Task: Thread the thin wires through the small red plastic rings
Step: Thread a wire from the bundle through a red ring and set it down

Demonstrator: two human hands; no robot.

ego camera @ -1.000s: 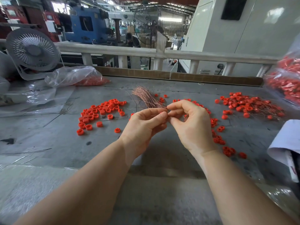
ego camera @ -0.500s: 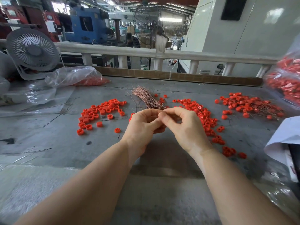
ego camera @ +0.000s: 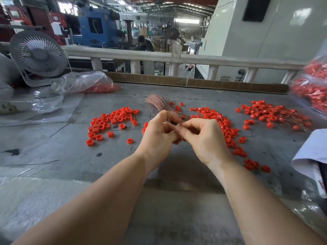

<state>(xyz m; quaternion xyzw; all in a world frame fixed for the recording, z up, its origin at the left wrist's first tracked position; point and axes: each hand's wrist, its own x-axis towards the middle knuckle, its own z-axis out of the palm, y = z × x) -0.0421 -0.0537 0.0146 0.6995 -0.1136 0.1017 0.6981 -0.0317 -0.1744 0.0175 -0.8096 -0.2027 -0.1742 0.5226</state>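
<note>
My left hand (ego camera: 159, 133) grips a bundle of thin copper-coloured wires (ego camera: 158, 103) that fans out behind it over the grey table. My right hand (ego camera: 201, 137) meets it fingertip to fingertip, pinching a single thin wire near the bundle's base. A small red ring shows under the fingers where the hands touch (ego camera: 177, 142). Loose red rings lie in a pile at the left (ego camera: 109, 122) and a pile behind my right hand (ego camera: 224, 126). Rings with wires through them lie at the right (ego camera: 272, 114).
A clear bag of red rings (ego camera: 85, 84) and a white fan (ego camera: 38, 53) stand at the back left. Another bag of red parts (ego camera: 313, 85) sits at the right edge, white paper (ego camera: 311, 152) below it. A low rail (ego camera: 177, 58) borders the table's far side.
Both hands have shifted left and slightly nearer to me while staying joined. The right hand's fingers have curled tighter against the left hand's fingertips.
</note>
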